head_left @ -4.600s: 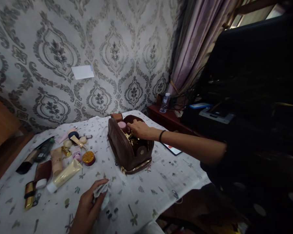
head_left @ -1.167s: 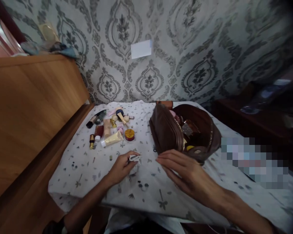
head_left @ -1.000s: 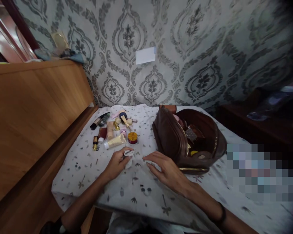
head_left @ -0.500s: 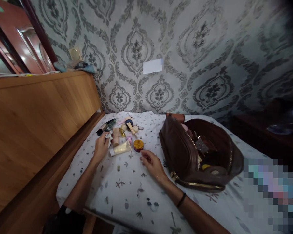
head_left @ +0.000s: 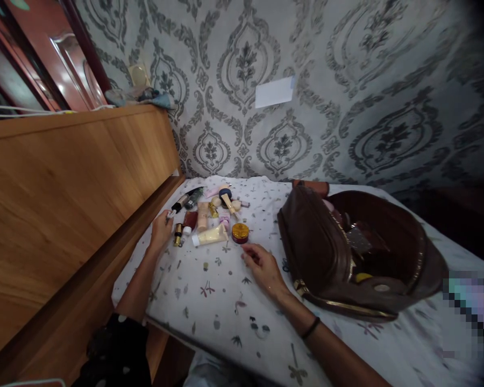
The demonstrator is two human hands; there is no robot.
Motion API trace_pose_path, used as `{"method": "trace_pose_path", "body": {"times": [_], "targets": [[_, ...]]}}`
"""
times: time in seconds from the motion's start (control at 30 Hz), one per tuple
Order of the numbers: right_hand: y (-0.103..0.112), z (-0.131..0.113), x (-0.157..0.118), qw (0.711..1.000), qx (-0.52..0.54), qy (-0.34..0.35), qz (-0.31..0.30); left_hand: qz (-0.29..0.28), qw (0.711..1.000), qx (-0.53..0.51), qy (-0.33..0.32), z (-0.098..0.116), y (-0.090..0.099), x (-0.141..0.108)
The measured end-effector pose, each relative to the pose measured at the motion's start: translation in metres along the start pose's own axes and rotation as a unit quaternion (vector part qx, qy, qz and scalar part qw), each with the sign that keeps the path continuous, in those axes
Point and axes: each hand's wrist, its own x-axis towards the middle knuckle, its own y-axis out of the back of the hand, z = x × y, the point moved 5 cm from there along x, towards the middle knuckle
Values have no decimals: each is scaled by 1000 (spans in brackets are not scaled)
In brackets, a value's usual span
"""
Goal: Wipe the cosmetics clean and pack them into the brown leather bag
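Note:
My left hand (head_left: 160,231) is at the left of a group of cosmetics, its fingers closed round a small whitish item (head_left: 170,215) too small to name. Beside it lie a gold-and-black tube (head_left: 178,235) and a dark red item (head_left: 190,219). A cream tube with a white cap (head_left: 210,235) lies in front of the group. The round jar with an amber lid (head_left: 240,233) stands at its right. Just below the jar, my right hand (head_left: 262,266) has its fingers loosely curled and apart, holding nothing visible.
An open brown bag (head_left: 318,242) with items inside stands on the right of the patterned sheet (head_left: 210,322). A brown cylinder (head_left: 310,187) lies behind it. The wooden board (head_left: 84,177) borders the left; a papered wall rises behind.
The view has shifted, so the scene sits differently in it. My left hand has moved left, away from the cosmetics, uncovering the gold-and-black tube and dark red item. My right hand stays near the jar.

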Motion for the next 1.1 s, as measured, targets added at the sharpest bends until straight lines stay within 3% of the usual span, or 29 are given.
{"method": "trace_pose_path", "body": {"times": [0.23, 0.37, 0.8, 1.1], "targets": [[2, -6, -1, 1000, -12, 20, -3, -37, 999, 3, -16, -5, -25, -5], [2, -7, -1, 999, -21, 27, -4, -31, 999, 0, -16, -8, -36, -11], [2, -9, -1, 999, -36, 38, -12, -19, 999, -23, -30, -14, -39, -12], [2, -8, -2, 999, -37, 33, -13, -55, 997, 0, -63, 2, -42, 2]]}}
